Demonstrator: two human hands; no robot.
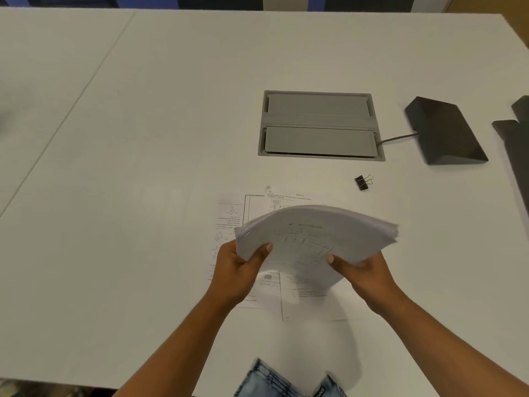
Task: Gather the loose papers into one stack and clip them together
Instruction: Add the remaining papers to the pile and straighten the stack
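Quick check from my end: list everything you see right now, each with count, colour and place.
paper stack: one, white, held above the table, bowed
loose sheets: several, white printed, flat on the table under the stack
binder clip: one, black, on the table right of the sheets, untouched
cable hatch: one, grey, set into the table
wedge-shaped device: one, dark, corded, right of the hatch
table: one, white
left hand: gripping the stack's left side
right hand: gripping its right side

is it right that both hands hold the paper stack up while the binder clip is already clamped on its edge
Not quite. The head view shows the left hand and right hand holding the paper stack, but the binder clip lies loose on the table, apart from it.
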